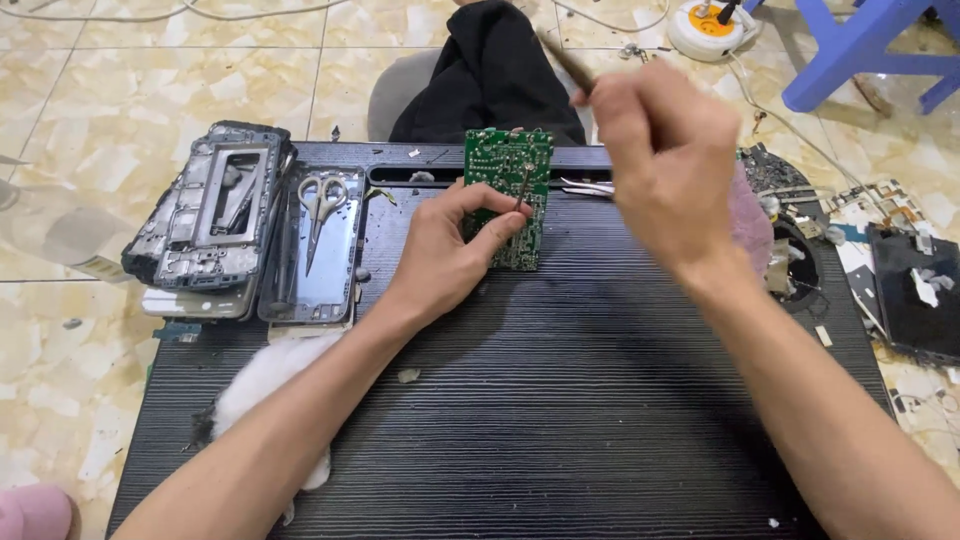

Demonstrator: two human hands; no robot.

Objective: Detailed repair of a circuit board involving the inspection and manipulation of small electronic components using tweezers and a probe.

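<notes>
Item: green circuit board (508, 190), propped upright on the ribbed black work table (560, 400). Left hand (445, 250) clamped around its edge. Right hand (665, 150) closed on a thin tool (563, 58), blurred. Handling advice: steady grip, light strokes.

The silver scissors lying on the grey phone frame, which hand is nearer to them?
Left. The left hand grips the green circuit board just beside the silver scissors; the right hand is farther off.

Both forearms bare, no sleeves, black trousers (495, 75) on the leg
</notes>
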